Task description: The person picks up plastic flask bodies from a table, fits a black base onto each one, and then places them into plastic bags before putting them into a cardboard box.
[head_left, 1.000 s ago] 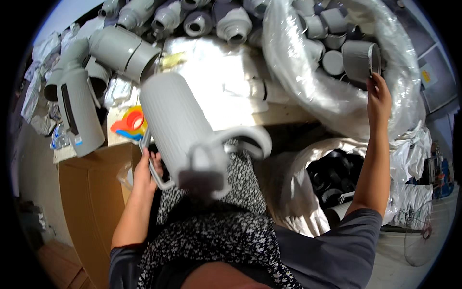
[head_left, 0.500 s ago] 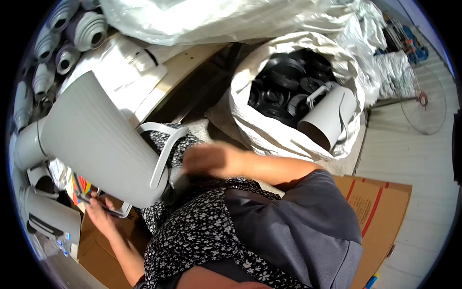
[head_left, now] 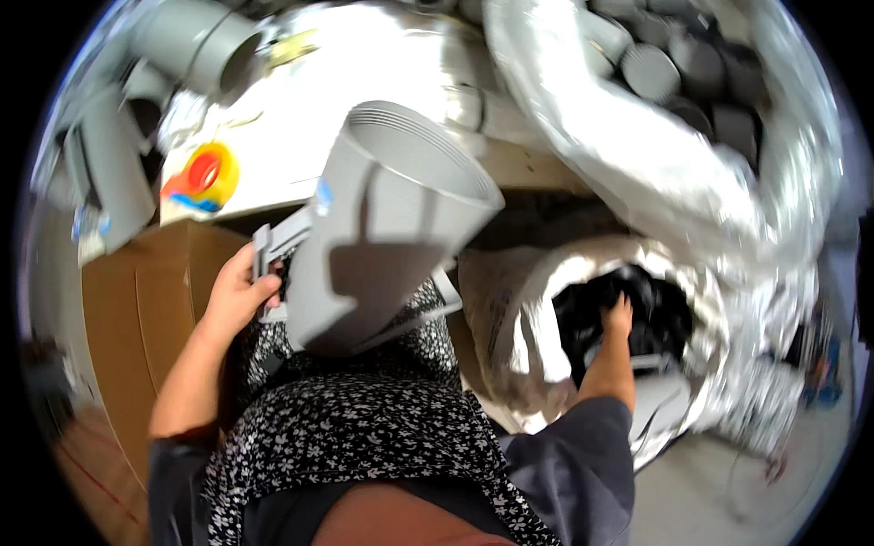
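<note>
My left hand [head_left: 244, 293] is closed round the handle [head_left: 278, 244] of a large grey plastic pitcher-like container [head_left: 391, 214]. The container leans over my lap, with its wide ribbed mouth turned up and to the right. A second grey handle-shaped strip [head_left: 414, 320] shows along its lower right side. On the right, my right hand [head_left: 618, 316] reaches down into a white woven sack [head_left: 519, 346] holding black round plastic parts [head_left: 660, 305]. Its fingertips blur into the dark parts, so I cannot make out whether it grips one.
A cardboard box [head_left: 150, 309] stands at my left, below a white table [head_left: 300, 118] with a coloured tape roll [head_left: 214, 173]. More grey containers [head_left: 196, 45] lie at the far left. Another grey container [head_left: 657, 405] rests on the sack's near edge. Clear plastic sheeting [head_left: 619, 164] hangs behind.
My right hand has moved away from the container's base and into the sack on the right. The container has swung from leaning left to leaning right, still in my left hand. The view has turned.
</note>
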Available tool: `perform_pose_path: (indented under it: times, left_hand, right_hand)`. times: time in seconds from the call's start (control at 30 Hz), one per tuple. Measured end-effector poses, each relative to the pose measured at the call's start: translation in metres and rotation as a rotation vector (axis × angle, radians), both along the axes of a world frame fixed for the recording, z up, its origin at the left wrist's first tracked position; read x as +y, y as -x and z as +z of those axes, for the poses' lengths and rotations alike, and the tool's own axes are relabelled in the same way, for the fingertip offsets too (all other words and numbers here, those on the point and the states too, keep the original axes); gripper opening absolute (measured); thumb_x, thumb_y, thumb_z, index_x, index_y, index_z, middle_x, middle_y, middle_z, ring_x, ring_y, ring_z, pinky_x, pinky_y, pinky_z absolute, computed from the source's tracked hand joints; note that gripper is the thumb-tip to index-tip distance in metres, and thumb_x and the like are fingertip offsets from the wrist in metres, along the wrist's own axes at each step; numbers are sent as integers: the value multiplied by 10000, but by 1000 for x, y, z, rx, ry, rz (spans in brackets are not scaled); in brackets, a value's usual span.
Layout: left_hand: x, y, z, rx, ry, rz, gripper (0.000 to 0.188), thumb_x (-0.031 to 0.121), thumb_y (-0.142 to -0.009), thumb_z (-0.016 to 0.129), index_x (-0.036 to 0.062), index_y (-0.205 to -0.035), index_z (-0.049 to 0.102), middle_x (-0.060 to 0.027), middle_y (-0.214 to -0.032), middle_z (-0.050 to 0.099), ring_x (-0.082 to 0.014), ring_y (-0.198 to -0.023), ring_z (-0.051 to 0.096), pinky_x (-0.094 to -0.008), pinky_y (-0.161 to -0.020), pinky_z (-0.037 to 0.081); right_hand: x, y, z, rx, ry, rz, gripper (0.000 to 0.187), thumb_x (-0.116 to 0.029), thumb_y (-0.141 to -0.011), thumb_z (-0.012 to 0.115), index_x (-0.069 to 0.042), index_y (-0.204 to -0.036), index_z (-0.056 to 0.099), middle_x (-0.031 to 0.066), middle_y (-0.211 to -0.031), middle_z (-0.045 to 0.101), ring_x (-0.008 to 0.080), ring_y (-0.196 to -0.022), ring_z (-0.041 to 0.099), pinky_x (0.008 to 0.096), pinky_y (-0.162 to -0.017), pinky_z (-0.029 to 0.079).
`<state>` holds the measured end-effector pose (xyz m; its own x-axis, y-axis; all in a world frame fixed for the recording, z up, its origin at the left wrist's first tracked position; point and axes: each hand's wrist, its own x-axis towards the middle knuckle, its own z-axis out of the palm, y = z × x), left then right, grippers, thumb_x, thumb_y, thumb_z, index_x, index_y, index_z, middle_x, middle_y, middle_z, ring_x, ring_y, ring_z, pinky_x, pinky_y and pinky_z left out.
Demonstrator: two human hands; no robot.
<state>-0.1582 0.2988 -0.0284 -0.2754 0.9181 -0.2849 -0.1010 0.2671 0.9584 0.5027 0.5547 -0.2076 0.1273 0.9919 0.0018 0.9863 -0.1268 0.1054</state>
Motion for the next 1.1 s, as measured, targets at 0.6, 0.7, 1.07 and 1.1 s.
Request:
perform_pose_path:
  times: [0.6,0.7,1.07,1.1]
  left_hand:
    - [0,-42,28,759,-281,-632,409,139,-621,751,40,-953,534,-147,-850,612,-304,-797,611,-341,-695,493]
    - [2,-51,30,816,-175,-600,440,226,-656,741,44,-992,522,-167,-903,611,-340,-821,599,-363,-711,488]
    - [18,-82,28,681,-24,-534,330,255,-727,683,19,-903,533,-194,-785,596,-355,-742,590,-390,-647,468]
    - [18,-84,30,699,-50,-548,330,257,-729,680,14,-896,534,-195,-774,593,-358,-730,587,-392,-636,466]
  right_hand:
    - [-132,284,276,834,-201,819,791,-566,-631,641,-27,-1194,509,131,-952,532,273,-878,504,361,-790,391]
    - [-136,307,279,773,-240,894,608,-453,-742,585,-43,-1186,527,111,-868,490,268,-815,465,348,-754,372]
    - [-116,304,266,847,-121,788,431,-245,-759,611,-9,-1117,568,104,-798,490,245,-757,486,314,-696,395]
    - [-115,306,267,827,-108,753,427,-246,-760,614,-8,-1112,570,104,-793,488,244,-755,486,312,-694,395]
